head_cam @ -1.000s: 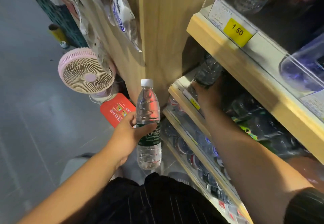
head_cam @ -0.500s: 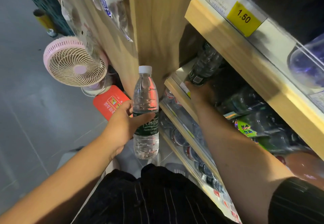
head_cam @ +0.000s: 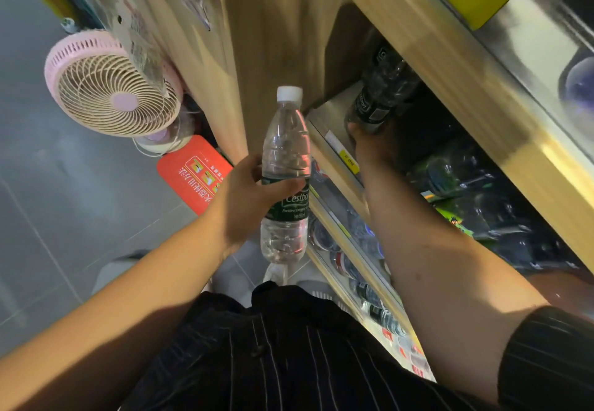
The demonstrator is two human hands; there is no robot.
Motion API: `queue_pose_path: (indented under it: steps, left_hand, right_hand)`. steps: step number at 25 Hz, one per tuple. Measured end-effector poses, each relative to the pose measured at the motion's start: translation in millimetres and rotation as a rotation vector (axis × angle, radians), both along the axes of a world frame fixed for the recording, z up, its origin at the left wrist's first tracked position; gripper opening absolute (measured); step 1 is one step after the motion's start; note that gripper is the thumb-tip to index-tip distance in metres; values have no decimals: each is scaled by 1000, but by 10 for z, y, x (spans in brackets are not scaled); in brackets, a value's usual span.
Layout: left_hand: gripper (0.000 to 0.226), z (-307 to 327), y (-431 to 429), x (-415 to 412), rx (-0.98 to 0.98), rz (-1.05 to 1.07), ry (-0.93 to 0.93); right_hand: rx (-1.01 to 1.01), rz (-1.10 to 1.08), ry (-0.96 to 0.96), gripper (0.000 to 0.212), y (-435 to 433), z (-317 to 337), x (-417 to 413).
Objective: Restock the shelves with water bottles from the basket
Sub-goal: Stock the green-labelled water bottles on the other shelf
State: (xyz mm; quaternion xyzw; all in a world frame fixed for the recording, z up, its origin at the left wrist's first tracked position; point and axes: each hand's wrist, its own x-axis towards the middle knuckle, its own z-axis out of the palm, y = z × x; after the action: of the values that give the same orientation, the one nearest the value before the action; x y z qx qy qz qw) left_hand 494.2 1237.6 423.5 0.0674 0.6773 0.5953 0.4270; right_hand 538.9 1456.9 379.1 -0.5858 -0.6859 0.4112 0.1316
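We should stand the tilted clear plastic bottle [head_cam: 381, 95] at one o'clock upright, our right hand [head_cam: 373, 148] curled round its base; our left hand [head_cam: 246, 200] clasps a white-capped green-labelled bottle [head_cam: 284, 160].

Your way in is the gap beneath the upper shelf [head_cam: 450, 66], hemmed by the side panel [head_cam: 276, 25] on its left and stocked bottles [head_cam: 475, 205] on its right; past the pink fan [head_cam: 112, 86] the floor [head_cam: 48, 201] lies open.
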Motion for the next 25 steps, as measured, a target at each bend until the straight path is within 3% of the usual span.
queue_pose_path:
  steps: [9, 14, 17, 21, 25]
  left_hand:
    - [44, -7, 319, -121, 28, -93, -36]
    - [29, -31, 346, -207, 3, -108, -48]
    - [31, -6, 333, -234, -16, -157, -17]
    - [32, 59, 350, -216, -3, -177, -4]
    - [31, 81, 437, -218, 9, -176, 3]
  right_hand:
    - [71, 19, -189, 67, -2, -96, -115]
    - [-3, -37, -133, 58, 73, -147, -183]
    - [26, -87, -77, 64, 112, -163, -148]
    - [2, -51, -76, 49, 90, -58, -90]
    - [37, -21, -121, 48, 33, 39, -26]
